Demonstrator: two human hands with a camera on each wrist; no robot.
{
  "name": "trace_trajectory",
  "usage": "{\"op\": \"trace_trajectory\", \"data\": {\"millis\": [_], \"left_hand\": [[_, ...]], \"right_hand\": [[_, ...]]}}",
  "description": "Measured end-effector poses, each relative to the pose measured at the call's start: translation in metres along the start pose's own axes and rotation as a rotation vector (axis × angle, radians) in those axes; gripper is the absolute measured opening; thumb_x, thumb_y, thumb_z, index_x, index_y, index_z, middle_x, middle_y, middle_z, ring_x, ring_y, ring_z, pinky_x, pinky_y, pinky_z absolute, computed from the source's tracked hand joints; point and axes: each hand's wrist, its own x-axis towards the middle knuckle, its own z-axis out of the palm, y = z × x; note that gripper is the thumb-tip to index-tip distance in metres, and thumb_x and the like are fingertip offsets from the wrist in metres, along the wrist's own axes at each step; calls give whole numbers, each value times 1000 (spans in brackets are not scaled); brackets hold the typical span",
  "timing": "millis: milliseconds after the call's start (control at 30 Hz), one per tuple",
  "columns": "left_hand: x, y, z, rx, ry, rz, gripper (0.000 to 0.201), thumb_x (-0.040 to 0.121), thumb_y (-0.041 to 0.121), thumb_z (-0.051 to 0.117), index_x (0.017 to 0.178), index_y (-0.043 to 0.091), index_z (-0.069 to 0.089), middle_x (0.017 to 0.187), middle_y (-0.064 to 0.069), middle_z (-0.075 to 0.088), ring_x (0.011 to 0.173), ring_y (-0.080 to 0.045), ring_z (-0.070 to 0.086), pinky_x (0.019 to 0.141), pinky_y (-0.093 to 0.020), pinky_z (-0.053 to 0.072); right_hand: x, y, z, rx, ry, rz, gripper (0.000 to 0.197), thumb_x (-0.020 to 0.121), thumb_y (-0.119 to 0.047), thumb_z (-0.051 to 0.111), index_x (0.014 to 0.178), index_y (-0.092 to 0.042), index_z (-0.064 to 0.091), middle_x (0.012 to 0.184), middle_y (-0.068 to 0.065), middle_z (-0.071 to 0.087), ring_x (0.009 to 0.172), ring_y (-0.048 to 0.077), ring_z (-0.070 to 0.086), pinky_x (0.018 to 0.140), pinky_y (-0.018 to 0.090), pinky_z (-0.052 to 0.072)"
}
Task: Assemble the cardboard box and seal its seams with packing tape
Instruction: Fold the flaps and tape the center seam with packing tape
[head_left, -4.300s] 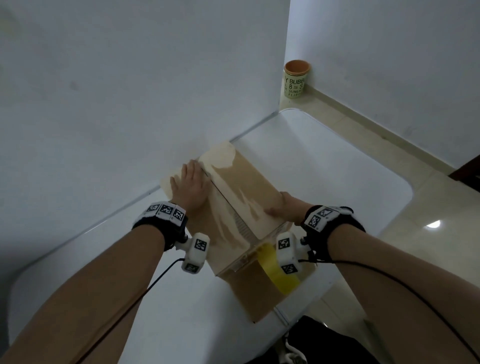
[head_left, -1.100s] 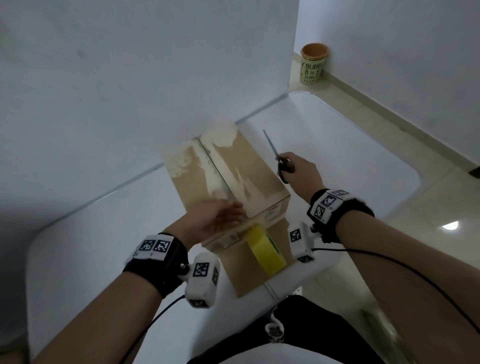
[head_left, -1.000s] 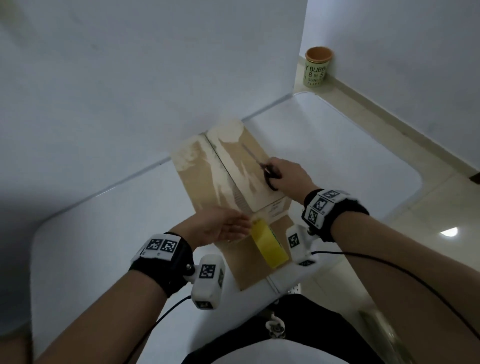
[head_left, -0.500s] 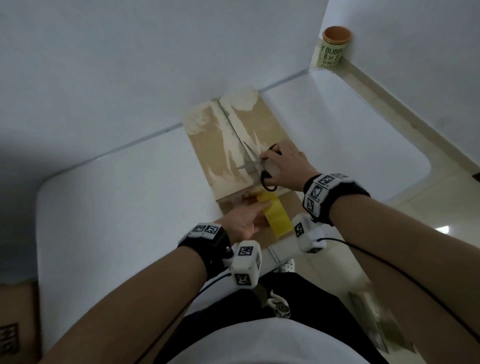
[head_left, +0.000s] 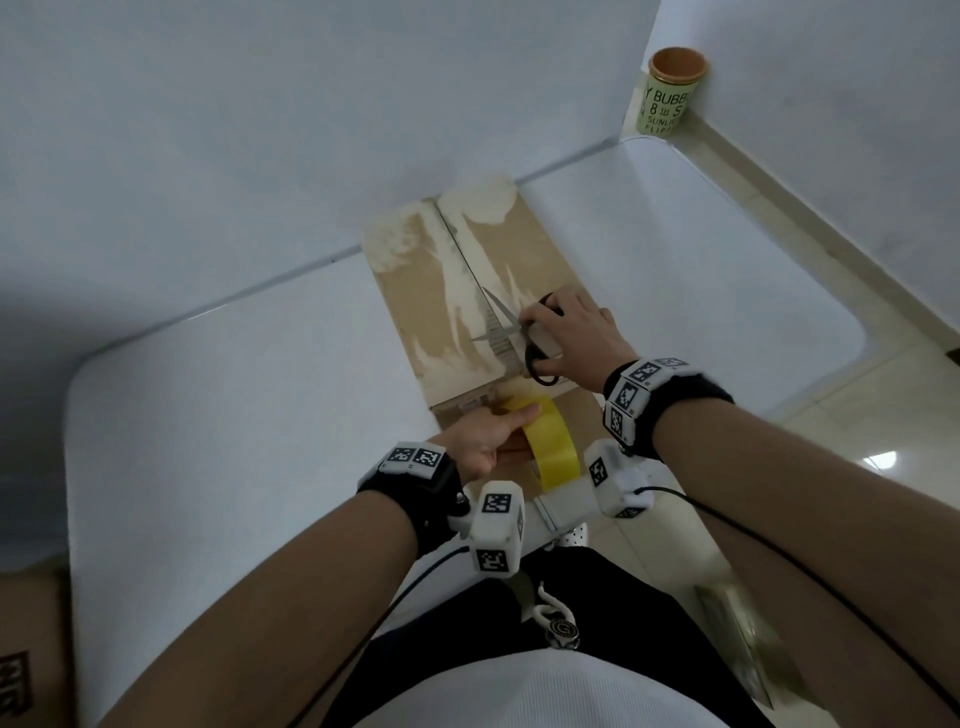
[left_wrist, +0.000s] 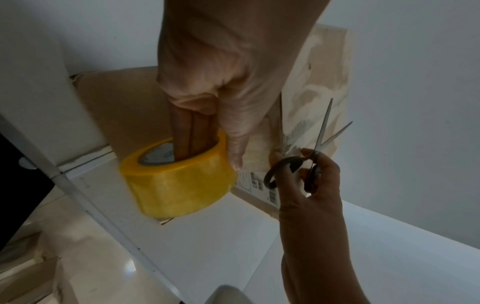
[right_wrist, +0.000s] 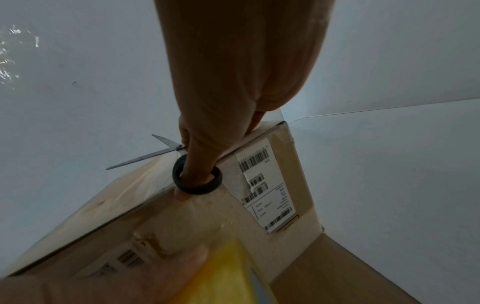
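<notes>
Scissors (head_left: 511, 332) now over the box (head_left: 470, 291) on the table (head_left: 234, 415), blades parted — right hand (head_left: 571, 332) fingers through the loops. Left hand (head_left: 483, 436) has dropped to the tape roll (left_wrist: 179, 181), fingers through its core — cut looks next.

A white table (head_left: 218, 426) with rounded corners is set against a pale wall (head_left: 260, 114). Beyond the table's far right corner, a green cup (head_left: 667, 98) with an orange rim and dark lettering is stood on the floor in the angle of two walls. A beige tiled floor (head_left: 831, 395) is seen to the right of the table, with a bright light reflected in it. At the table's near left corner, a brown carton (head_left: 31, 654) with dark print is partly seen.
</notes>
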Motion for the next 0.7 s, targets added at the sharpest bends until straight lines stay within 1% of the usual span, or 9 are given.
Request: {"op": "trace_trajectory", "data": {"millis": [100,133,200,233,333,467,500,600,700], "left_hand": [[1,-1,2,28,18,-27,16,87,22,69,92,7,67,74,-5,73,61,-14,70,61,-28,60],[1,-1,4,34,17,-26,18,87,23,69,95,7,66,73,-4,73,62,-14,70,64,-28,60],[3,-3,6,18,6,-8,29,88,23,68,112,10,59,83,-4,72,70,-17,69,70,-33,59],[3,-4,7,-6,1,5,31,89,20,68,116,16,54,89,-5,70,74,-19,67,69,-35,58],[1,-10,6,-106,-41,25,27,90,9,64,106,26,51,99,-6,66,80,-20,65,63,-33,57],[1,-14,8,-164,-96,62,21,92,2,58,102,20,60,99,-5,66,84,-18,64,69,-33,57],[1,-15,8,-151,-94,69,21,92,2,58,104,19,61,98,-5,66,84,-18,64,69,-32,57],[1,-14,4,-98,-65,74,26,92,9,61,118,13,62,98,-7,68,83,-17,66,67,-30,59],[-1,-8,0,-65,-49,38,21,91,14,62,112,13,65,87,-4,73,73,-13,70,61,-26,59]], "right_hand": [[1,0,-1,-6,-9,2,57,76,-43,69,126,-32,47,120,1,41,116,22,40,94,40,36],[1,0,-1,-6,-11,4,56,76,-43,69,126,-32,47,120,1,40,116,23,40,94,40,36],[1,1,0,0,-9,12,56,76,-44,69,126,-32,47,120,1,40,116,23,40,93,40,37],[0,1,0,5,-6,15,57,75,-45,69,126,-32,47,120,1,40,115,23,40,93,40,37],[0,1,1,26,0,19,56,75,-45,69,126,-33,47,120,0,40,115,23,41,94,39,37],[0,1,-1,31,-7,20,55,76,-44,68,125,-32,47,120,0,40,115,22,41,95,39,37],[0,0,-2,30,-10,21,55,76,-44,68,125,-32,47,120,0,40,115,23,40,96,39,38],[0,0,-3,25,-21,24,55,75,-43,70,124,-33,47,121,0,41,117,22,39,96,39,37],[2,-2,-3,14,-27,23,55,74,-44,71,122,-33,47,120,0,41,117,22,39,95,39,36]]}}
